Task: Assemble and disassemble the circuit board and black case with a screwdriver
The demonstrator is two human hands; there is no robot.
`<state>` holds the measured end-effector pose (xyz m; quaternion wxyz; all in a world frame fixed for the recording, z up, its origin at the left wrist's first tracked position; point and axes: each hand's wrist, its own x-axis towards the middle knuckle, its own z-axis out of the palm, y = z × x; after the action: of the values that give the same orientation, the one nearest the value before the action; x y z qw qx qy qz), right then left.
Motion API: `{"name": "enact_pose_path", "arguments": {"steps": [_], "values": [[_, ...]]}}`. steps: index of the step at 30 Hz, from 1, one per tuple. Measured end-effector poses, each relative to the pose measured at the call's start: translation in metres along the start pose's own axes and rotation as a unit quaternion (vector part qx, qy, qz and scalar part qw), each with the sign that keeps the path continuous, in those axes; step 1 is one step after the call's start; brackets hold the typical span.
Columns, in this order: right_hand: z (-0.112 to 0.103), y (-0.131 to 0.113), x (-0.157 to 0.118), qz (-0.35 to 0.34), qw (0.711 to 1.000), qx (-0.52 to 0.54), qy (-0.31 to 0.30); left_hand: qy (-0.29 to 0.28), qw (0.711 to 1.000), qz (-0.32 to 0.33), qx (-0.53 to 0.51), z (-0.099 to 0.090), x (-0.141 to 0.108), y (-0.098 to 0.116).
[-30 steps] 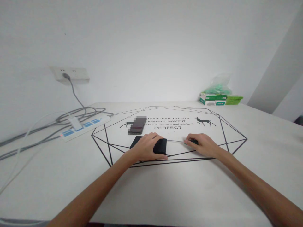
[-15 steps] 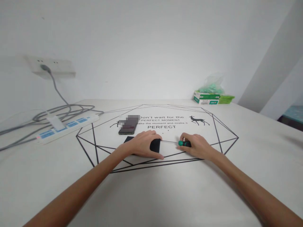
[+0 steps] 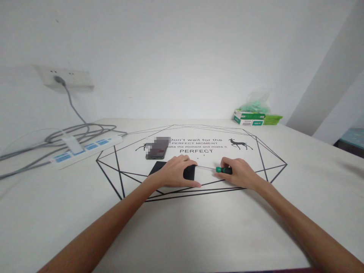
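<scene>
green-and-black screwdriver sits in the right hand, fingers curled closed round its handle, its shaft reaching the right edge of a flat black box. the left hand grips that box, thumb and fingers spanning it, on a white table printed with dark lines, lettering and deer. behind lies a phone; leftward, a power strip below a wall socket; green-and-white boxes sit by the pale wall.
</scene>
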<state>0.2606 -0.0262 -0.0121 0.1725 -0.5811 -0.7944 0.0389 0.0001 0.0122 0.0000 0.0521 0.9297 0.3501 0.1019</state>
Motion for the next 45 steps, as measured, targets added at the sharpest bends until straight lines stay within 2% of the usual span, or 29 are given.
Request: {"name": "enact_pose_path", "arguments": {"steps": [6, 10, 13, 17, 25, 28, 31, 33, 36, 38, 40, 45], "values": [[-0.001, 0.003, 0.0, -0.006, 1.0, 0.019, 0.009, 0.011, 0.998, -0.022, -0.061, -0.001, 0.0, -0.002], [-0.002, 0.004, 0.0, -0.011, 0.999, 0.034, 0.023, 0.07, 0.987, -0.025, -0.141, 0.0, 0.004, -0.008], [-0.002, 0.0, 0.0, -0.018, 0.998, 0.043, 0.029, 0.109, 0.98, -0.002, -0.164, 0.002, 0.007, -0.01], [-0.002, -0.005, -0.001, -0.029, 0.998, 0.047, 0.029, 0.131, 0.981, 0.018, -0.145, 0.003, 0.009, -0.008], [-0.008, 0.004, 0.001, -0.014, 0.995, 0.071, 0.072, 0.166, 0.985, -0.018, -0.044, 0.011, 0.02, -0.019], [-0.01, 0.006, 0.001, -0.01, 0.994, 0.078, 0.075, 0.151, 0.986, -0.052, -0.037, 0.013, 0.022, -0.024], [-0.01, 0.003, 0.0, -0.018, 0.993, 0.099, 0.054, 0.138, 0.988, -0.05, -0.057, 0.008, 0.015, -0.025], [-0.011, 0.001, -0.002, -0.034, 0.99, 0.132, 0.021, 0.116, 0.989, -0.024, -0.089, 0.002, 0.008, -0.024], [-0.013, -0.002, -0.007, -0.049, 0.974, 0.209, -0.075, 0.058, 0.99, 0.009, -0.131, -0.005, -0.001, -0.023], [-0.014, -0.004, -0.009, -0.036, 0.954, 0.259, -0.147, 0.015, 0.99, 0.01, -0.137, -0.008, -0.004, -0.023], [-0.016, -0.005, -0.011, -0.016, 0.938, 0.287, -0.192, -0.013, 0.991, 0.001, -0.134, -0.009, -0.005, -0.023], [-0.017, -0.009, -0.012, -0.003, 0.932, 0.3, -0.204, -0.038, 0.99, -0.004, -0.135, -0.01, -0.003, -0.023]]}}
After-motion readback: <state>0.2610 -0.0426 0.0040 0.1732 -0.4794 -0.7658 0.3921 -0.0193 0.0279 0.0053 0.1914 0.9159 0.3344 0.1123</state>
